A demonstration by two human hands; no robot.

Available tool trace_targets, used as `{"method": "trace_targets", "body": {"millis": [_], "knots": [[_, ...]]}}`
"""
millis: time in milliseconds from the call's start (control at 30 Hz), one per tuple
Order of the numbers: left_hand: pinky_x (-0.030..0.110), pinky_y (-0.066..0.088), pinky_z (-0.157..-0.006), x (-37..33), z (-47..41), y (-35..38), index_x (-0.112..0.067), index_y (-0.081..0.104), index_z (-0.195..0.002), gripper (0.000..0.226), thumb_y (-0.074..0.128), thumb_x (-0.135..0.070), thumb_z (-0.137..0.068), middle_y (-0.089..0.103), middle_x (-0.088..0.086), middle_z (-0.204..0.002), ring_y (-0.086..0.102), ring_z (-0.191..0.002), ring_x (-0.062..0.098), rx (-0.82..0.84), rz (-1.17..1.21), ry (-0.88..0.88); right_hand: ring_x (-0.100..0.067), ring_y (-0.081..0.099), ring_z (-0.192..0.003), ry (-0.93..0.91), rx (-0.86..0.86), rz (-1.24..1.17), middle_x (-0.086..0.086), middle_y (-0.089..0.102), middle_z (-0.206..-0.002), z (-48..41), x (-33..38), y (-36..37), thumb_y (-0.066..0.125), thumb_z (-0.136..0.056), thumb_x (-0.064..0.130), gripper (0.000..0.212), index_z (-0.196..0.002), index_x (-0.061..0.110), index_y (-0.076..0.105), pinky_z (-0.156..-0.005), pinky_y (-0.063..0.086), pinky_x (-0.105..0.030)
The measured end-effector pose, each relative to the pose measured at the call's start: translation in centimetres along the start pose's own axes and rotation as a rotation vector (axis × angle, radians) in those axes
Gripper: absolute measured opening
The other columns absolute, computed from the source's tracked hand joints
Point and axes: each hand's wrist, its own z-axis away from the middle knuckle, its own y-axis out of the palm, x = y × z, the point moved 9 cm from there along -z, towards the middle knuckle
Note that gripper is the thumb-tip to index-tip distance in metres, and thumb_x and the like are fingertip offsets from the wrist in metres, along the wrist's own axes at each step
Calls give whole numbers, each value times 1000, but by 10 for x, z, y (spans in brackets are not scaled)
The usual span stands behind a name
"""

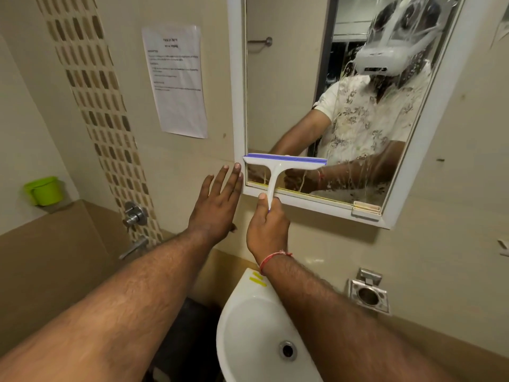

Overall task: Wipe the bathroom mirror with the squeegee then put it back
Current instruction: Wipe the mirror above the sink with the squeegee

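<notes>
The white-framed mirror (289, 78) hangs on the beige wall, its glass streaked with foam and water on the right side. A white squeegee (278, 166) with a blue rubber blade lies flat against the lower left part of the glass, blade up, handle pointing down. My right hand (267, 227) grips the handle just below the frame's bottom edge. My left hand (217, 205) is spread flat on the wall, its fingertips touching the frame's left lower corner.
A white basin (248, 326) sits directly below my arms. A chrome soap holder (367, 295) is on the wall at right. A taped paper notice (175, 81), wall taps (135, 215) and a green mug (45, 190) on a ledge lie to the left.
</notes>
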Motion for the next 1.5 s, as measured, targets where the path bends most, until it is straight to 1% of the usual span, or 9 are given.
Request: {"method": "trace_targets", "body": {"millis": [100, 233, 333, 833, 1067, 1200, 1333, 1433, 1500], "knots": [[58, 6, -137, -4, 4, 5, -10, -24, -170, 156, 93, -59, -79, -31, 10, -180, -19, -168, 37, 6, 10, 4, -12, 69, -79, 39, 0, 14, 7, 68, -89, 7, -15, 1, 44, -113, 44, 33, -124, 21, 65, -54, 44, -5], [58, 8, -137, -7, 5, 8, -8, -22, -171, 158, 94, -58, -77, -28, 11, -181, -17, -169, 37, 12, 8, 8, -13, 70, -79, 104, 1, 17, 3, 71, -93, 18, -37, 2, 44, -112, 46, 34, -122, 21, 64, -63, 47, -11], [58, 8, -137, -7, 7, 12, -9, -20, -171, 158, 95, -58, -76, -27, 11, -181, -16, -169, 37, 15, 10, 10, -14, 68, -74, 111, 2, 28, 3, 69, -87, 19, -42, 1, 43, -113, 46, 35, -119, 20, 64, -63, 48, -15], [59, 5, -137, -11, 14, 33, -10, -21, -171, 155, 90, -66, -78, -31, 11, -180, -19, -168, 38, 44, -6, 9, -14, 71, -77, 169, 3, 39, 9, 68, -88, 26, -47, 6, 45, -113, 46, 18, -116, 32, 56, -60, 46, -11], [60, 4, -136, -12, 18, 31, -10, -22, -171, 152, 87, -68, -82, -31, 12, -179, -20, -168, 39, 77, -17, 28, -11, 68, -81, 232, 14, 39, 14, 66, -93, 32, -46, 10, 44, -113, 45, 16, -115, 34, 54, -63, 45, -14], [59, -1, -136, -9, 19, 25, -8, -21, -171, 153, 88, -66, -80, -32, 13, -179, -21, -168, 39, 93, -35, 51, -11, 65, -82, 245, 19, 38, 9, 66, -92, 31, -37, 9, 41, -114, 45, 23, -108, 31, 58, -74, 47, -28], [59, -4, -135, -7, 22, 14, -5, -22, -168, 155, 90, -63, -78, -28, 16, -179, -20, -168, 40, 93, -67, 104, -4, 61, -81, 287, 36, 28, 7, 68, -95, 37, -27, 3, 41, -114, 43, 30, -114, 25, 66, -72, 44, -22], [60, 9, -134, 3, 18, -14, -5, -1, -173, 163, 101, -61, -59, -8, 15, -184, 0, -170, 41, -43, -29, 107, -8, 65, -87, 227, 44, 27, 6, 73, -102, 38, -5, -8, 40, -114, 45, 31, -111, 27, 66, -77, 45, -22], [59, 15, -132, 13, 8, -34, -5, 15, -174, 167, 107, -59, -44, 0, 14, -185, 13, -169, 42, -93, -7, 71, -8, 67, -87, 187, 32, 9, 9, 73, -98, 30, 15, -18, 38, -113, 48, 36, -110, 26, 67, -72, 46, -20]]}}
